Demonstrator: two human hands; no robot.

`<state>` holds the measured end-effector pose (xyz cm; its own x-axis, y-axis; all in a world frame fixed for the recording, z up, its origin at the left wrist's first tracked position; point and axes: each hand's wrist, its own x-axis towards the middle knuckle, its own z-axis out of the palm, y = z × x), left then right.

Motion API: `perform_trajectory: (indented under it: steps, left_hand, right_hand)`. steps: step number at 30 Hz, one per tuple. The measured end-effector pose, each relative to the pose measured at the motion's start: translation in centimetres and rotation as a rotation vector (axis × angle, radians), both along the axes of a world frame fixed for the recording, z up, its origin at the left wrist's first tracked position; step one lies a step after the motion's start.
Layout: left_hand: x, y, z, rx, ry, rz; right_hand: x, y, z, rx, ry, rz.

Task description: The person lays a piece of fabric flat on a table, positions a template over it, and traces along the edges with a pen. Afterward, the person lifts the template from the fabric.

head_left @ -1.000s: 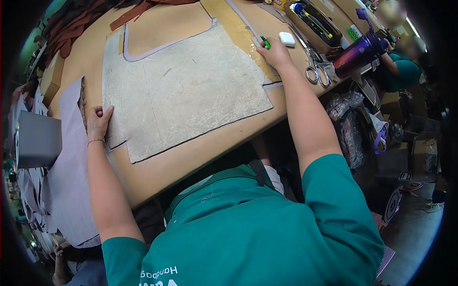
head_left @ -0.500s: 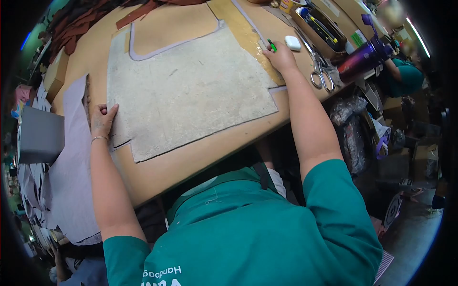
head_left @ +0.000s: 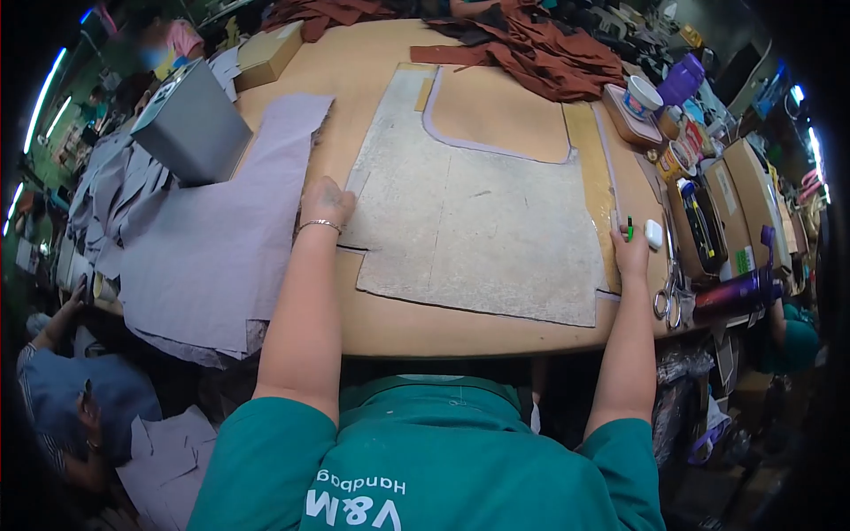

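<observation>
A worn grey pattern board [head_left: 478, 234] with a wide cut-out at its far side lies flat on the table. Along its right side runs a yellowish taped strip [head_left: 595, 190], and a lilac edge borders the cut-out. My left hand [head_left: 328, 205] is at the board's left edge, fingers curled in and seemingly pinching it; the fingertips are partly hidden. At the right edge, my right hand [head_left: 630, 254] is closed around a green pen [head_left: 629, 230] that points up, its fingers against the strip. A white rounded case [head_left: 653, 234] lies just right of that hand.
Lilac fabric [head_left: 221, 230] spreads left, beside a grey metal block [head_left: 197, 128]. Scissors [head_left: 670, 296], a pen box [head_left: 699, 226] and a purple bottle [head_left: 730, 296] line the right side. Brown leather pieces [head_left: 549, 53] heap at the back. Another person sits at lower left.
The view has swung left and tilted up, so the board shows farther right and more of the table appears. Both hands stay at the board's two side edges, the pen still in the right.
</observation>
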<state>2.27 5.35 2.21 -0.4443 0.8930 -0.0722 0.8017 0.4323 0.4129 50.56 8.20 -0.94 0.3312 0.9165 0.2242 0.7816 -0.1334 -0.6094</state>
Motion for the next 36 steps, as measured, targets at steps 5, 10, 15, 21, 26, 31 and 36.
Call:
perform_trajectory:
  steps: [5, 10, 15, 21, 26, 31, 36]
  left_hand:
    - [0.9, -1.2, -0.9, 0.178, 0.084, -0.055]
    - [-0.1, -0.5, -2.5, 0.28, -0.123, -0.033]
    - [-0.7, 0.1, -1.4, 0.145, -0.259, -0.05]
    - [-0.7, -0.3, 1.1, -0.093, -0.212, -0.124]
    - [0.5, -0.2, 0.8, -0.122, -0.007, 0.046]
    - [-0.2, 0.1, 1.8, -0.175, -0.263, 0.027]
    - [0.2, -0.4, 3.7, -0.241, -0.361, -0.015]
  right_hand:
    - [-0.5, -0.3, 0.4, -0.037, -0.013, 0.0]
    - [-0.7, -0.7, 0.4, -0.005, -0.066, -0.013]
    - [-0.7, -0.6, -0.1, 0.029, -0.102, -0.029]
    - [-1.0, -0.7, 0.3, 0.009, -0.088, -0.031]
    - [-0.6, -0.4, -0.4, 0.025, -0.092, -0.037]
    - [-0.9, -0.7, 0.1, 0.014, -0.058, -0.038]
    - [-1.0, -0.8, 0.4, 0.005, -0.043, -0.04]
